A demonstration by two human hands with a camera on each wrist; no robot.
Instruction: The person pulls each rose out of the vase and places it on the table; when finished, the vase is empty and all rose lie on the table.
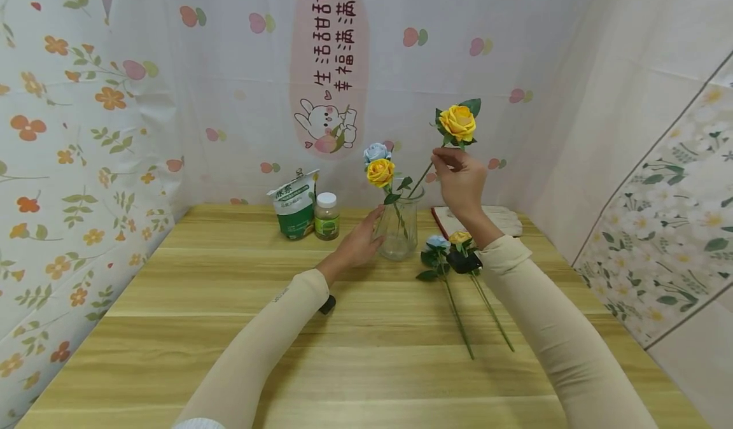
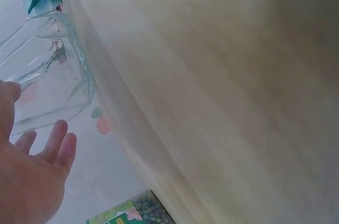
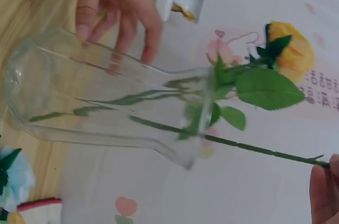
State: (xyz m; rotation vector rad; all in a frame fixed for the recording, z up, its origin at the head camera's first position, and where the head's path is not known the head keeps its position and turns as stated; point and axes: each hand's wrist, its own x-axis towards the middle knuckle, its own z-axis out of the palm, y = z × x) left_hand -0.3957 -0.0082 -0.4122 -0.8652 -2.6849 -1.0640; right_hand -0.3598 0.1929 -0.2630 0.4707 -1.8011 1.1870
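My right hand [image 1: 464, 184] pinches the stem of a yellow rose [image 1: 458, 123] just below its bloom. The lower end of that stem [image 3: 254, 149] slants through the mouth of a clear glass vase [image 1: 397, 235]. Another yellow rose [image 1: 380, 172] and a pale blue rose [image 1: 377, 153] stand in the vase. At the vase's left side is my left hand [image 1: 362, 241], fingers spread and fairly straight, its fingertips against or very close to the glass. In the left wrist view, the same hand [image 2: 32, 176] reaches toward the vase [image 2: 53, 70].
On the table [image 1: 229, 352], a pale blue rose [image 1: 438, 243] and a yellow rose [image 1: 460, 238] lie right of the vase. Behind them is a flat white item with a red edge [image 1: 495, 221]. A green-white pouch [image 1: 295, 207] and a white-capped jar [image 1: 327, 217] stand left.
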